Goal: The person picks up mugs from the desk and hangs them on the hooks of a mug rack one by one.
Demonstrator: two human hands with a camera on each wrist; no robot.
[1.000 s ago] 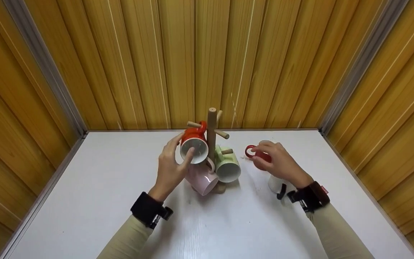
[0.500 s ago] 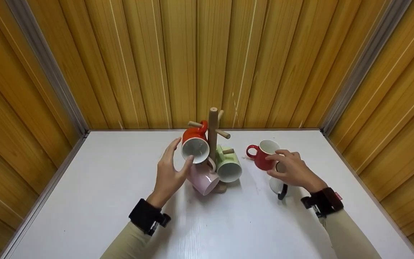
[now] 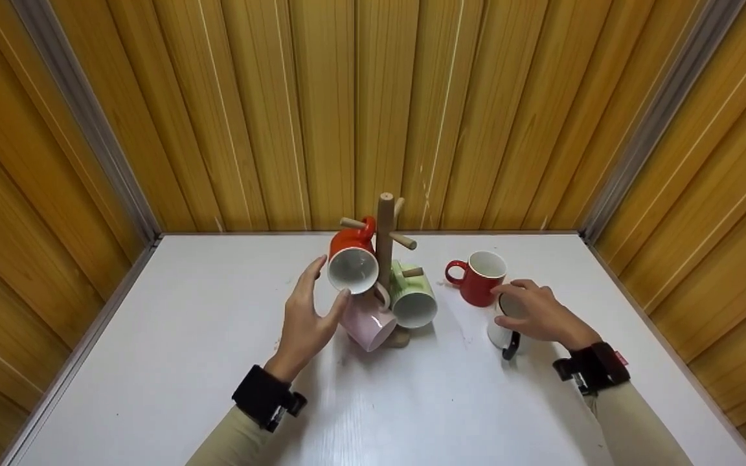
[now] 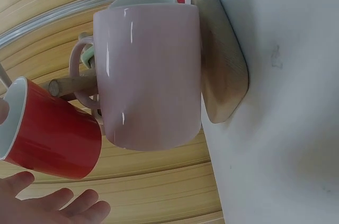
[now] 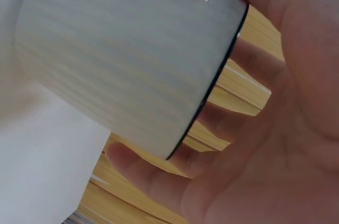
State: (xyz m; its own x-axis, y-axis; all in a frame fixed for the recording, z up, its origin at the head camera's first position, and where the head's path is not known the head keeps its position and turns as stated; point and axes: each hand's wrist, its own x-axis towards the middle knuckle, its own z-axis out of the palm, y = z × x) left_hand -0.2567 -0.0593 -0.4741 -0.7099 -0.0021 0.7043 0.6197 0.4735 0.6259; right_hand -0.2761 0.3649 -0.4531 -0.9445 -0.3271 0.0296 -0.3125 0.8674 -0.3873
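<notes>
An orange-red mug (image 3: 352,262) hangs by its handle from an upper peg of the wooden mug tree (image 3: 384,239), mouth toward me. My left hand (image 3: 308,323) is spread beside it, thumb near its rim; whether they touch I cannot tell. A pink mug (image 4: 148,75) and a light green mug (image 3: 413,304) hang lower. My right hand (image 3: 535,314) curves loosely over the top of a white mug (image 5: 127,60) with a black rim and dark handle; a gap shows between palm and rim. This mug stands on the table.
A red mug (image 3: 480,281) stands upright just behind the white mug, its handle to the left. Upper pegs (image 3: 403,241) stick out from the mug tree. Wood-patterned walls (image 3: 321,116) surround the white table (image 3: 217,362).
My right hand has left the red mug and moved right and toward me, over the white mug. My left hand has drawn slightly down from the hanging orange-red mug, its thumb now out of the mouth.
</notes>
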